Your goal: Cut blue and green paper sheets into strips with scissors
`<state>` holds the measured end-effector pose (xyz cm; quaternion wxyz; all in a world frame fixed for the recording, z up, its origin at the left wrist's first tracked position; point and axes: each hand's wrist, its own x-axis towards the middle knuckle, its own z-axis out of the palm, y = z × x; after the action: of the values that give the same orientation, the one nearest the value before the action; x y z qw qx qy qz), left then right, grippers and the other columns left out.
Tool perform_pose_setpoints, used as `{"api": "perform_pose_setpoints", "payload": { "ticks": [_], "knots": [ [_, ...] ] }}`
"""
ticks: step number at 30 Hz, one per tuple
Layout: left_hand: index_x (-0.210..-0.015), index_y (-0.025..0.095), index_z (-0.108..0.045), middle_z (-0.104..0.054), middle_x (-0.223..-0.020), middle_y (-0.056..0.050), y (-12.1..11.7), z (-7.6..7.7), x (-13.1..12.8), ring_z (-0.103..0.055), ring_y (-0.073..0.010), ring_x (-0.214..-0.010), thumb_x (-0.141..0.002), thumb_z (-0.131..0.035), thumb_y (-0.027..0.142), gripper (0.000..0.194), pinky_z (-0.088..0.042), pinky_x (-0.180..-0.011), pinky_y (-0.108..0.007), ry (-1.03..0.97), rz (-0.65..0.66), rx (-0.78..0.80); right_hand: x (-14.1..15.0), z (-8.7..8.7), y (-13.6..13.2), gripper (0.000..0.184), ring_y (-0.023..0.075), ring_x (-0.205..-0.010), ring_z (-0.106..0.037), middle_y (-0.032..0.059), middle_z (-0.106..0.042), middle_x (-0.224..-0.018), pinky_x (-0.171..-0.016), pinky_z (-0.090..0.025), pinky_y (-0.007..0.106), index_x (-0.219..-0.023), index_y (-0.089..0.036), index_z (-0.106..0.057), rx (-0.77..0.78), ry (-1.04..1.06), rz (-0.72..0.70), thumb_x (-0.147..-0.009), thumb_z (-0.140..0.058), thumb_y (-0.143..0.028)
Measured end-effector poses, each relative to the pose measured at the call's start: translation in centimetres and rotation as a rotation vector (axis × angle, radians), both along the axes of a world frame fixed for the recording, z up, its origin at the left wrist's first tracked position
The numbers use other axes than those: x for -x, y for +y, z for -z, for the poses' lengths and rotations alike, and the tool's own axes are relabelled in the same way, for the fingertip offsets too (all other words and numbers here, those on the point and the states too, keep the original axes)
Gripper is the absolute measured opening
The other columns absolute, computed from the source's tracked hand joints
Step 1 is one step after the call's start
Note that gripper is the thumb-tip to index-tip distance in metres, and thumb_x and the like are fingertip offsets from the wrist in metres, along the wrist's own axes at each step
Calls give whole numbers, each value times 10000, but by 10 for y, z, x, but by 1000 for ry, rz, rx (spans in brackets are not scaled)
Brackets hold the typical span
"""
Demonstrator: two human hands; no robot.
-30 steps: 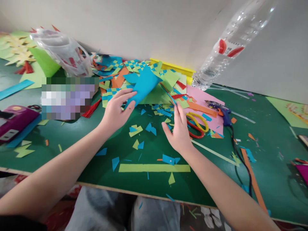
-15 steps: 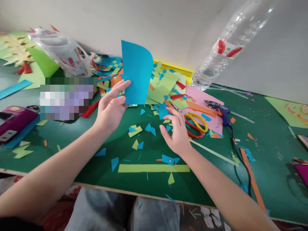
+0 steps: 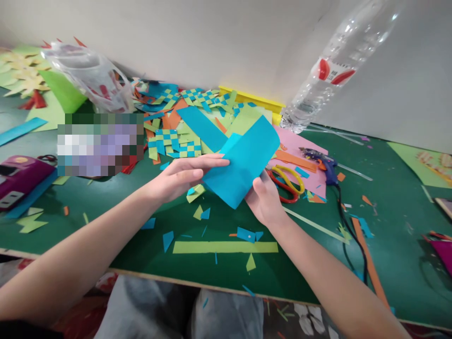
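A blue sheet of paper [image 3: 243, 162] is tilted above the table between both hands, its right side curling. My left hand [image 3: 181, 176] is closed at its left edge, fingers lying over the front. My right hand [image 3: 266, 200] grips the lower right edge, thumb showing and the other fingers hidden behind the sheet. Just right of that hand lie scissors [image 3: 302, 179] with red and yellow handles. A light green paper strip [image 3: 226, 247] lies below the hands among small blue and green scraps.
Woven blue-green paper pieces [image 3: 165, 141] and other cut paper pile up behind the hands. At right are a glue gun [image 3: 330, 169] with a black cord and a tall plastic bottle [image 3: 328, 70]. A plastic bag [image 3: 93, 77] and a purple case [image 3: 26, 181] stand left.
The blue sheet has come down and right from an upright position and is now tilted. My right hand, formerly free, has taken hold of it. My left hand has lowered with it.
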<state>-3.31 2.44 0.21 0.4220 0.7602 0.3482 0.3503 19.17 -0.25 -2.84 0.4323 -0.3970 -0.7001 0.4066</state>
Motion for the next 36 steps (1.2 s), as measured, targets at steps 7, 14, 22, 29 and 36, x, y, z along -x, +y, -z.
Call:
{"api": "perform_pose_setpoints", "payload": {
  "ticks": [7,14,22,29,36],
  "knots": [
    [-931,217,-734,-631,-1206,-92,4,-2,-11,-609,-253,-1071,-839,-619,403,237,-539,-794,-321,-472,-175,122,-3,0,7,689,287,-1183,-573,63,-604,-1311,-962,-514,476,-1369,-298,-432,372,620,107,-750,-723,-380],
    [-1043,178,-674,-675,-994,-80,6,2,-10,-643,-176,-819,-896,-543,392,291,-529,-730,-301,-353,-251,229,-3,1,6,687,287,-1103,-621,59,-677,-1185,-918,-539,479,-1330,-287,-489,444,655,170,-703,-767,-328],
    [-861,163,-692,-692,-826,-45,2,-2,-10,-653,-195,-759,-748,-711,475,333,-523,-659,-284,77,8,251,-4,-2,5,653,305,-1184,-563,63,-630,-1261,-946,-502,496,-1363,-299,-455,423,684,141,-754,-671,-396],
    [-723,177,-681,-703,-713,-36,5,3,-11,-672,-186,-676,-753,-705,446,272,-538,-637,-297,26,-121,290,-6,-4,6,598,296,-1269,-494,60,-584,-1329,-980,-471,496,-1351,-301,-472,429,687,44,-825,-461,-585],
    [-701,191,-649,-651,-625,-9,10,2,-2,-640,-155,-615,-739,-734,395,224,-481,-603,-256,-110,-459,238,-8,-10,5,726,262,-1268,-500,31,-561,-1362,-939,-497,448,-1313,-348,-501,441,742,83,-790,-282,-802]
  ]
}}
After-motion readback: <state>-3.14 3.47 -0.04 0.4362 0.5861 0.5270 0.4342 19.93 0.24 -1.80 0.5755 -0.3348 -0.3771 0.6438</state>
